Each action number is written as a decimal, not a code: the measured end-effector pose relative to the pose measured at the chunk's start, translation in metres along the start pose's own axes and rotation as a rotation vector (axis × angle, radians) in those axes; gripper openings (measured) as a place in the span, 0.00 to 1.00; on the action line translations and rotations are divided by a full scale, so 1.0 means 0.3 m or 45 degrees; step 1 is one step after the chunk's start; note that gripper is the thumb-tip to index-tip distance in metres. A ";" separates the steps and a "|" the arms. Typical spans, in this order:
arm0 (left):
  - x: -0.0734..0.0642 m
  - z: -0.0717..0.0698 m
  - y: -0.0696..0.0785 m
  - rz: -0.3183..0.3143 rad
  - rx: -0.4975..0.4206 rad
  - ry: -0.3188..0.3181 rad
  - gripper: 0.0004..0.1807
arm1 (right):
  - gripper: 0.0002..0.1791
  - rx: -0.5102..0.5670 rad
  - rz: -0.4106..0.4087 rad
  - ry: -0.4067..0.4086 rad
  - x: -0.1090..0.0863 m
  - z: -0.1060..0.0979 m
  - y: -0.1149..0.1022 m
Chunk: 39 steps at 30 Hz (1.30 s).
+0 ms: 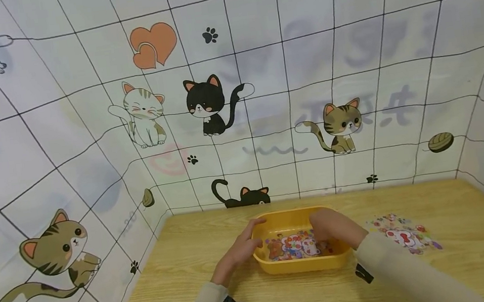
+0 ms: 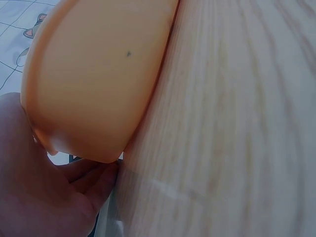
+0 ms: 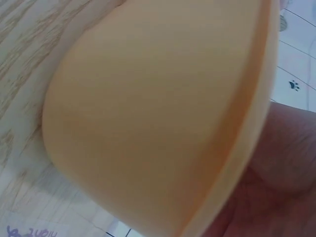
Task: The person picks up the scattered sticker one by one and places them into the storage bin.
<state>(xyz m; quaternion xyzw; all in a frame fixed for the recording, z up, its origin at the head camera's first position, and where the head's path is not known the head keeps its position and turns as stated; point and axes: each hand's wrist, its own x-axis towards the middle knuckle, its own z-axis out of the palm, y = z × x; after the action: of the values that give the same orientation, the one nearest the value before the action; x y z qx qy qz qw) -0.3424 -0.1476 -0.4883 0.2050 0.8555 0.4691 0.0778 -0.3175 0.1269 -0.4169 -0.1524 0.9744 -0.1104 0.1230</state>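
Note:
A yellow plastic basin (image 1: 303, 265) sits on the wooden table. My left hand (image 1: 241, 248) grips its left end, the thumb over the rim and the fingers curled against the outside, as the left wrist view also shows. My right hand (image 1: 327, 224) reaches over the right rim into the basin, fingers pointing down at colourful cartoon stickers (image 1: 293, 246) lying on the bottom. In the right wrist view the basin wall (image 3: 148, 108) hides those fingertips, so I cannot tell whether they hold anything.
To the right of the basin, a clear sheet of cartoon stickers (image 1: 405, 236) lies flat on the wooden table (image 1: 185, 281). A cat-printed cloth with grid lines (image 1: 270, 157) hangs behind the table and along both sides. Dark straps circle both wrists.

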 end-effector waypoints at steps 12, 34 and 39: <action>-0.001 -0.001 -0.001 -0.003 0.000 0.003 0.35 | 0.18 0.119 -0.131 0.245 -0.083 -0.066 0.001; 0.000 0.005 -0.002 -0.011 0.001 0.000 0.36 | 0.10 0.312 -0.099 0.526 -0.174 -0.110 0.141; 0.000 0.004 -0.004 -0.012 -0.004 0.010 0.36 | 0.09 0.335 -0.106 0.566 -0.174 -0.092 0.176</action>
<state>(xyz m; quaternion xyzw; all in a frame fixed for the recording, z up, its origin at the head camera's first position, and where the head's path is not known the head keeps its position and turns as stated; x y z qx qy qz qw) -0.3424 -0.1471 -0.4900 0.1991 0.8561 0.4707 0.0772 -0.2912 0.1977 -0.3934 -0.1470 0.9477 -0.2717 -0.0800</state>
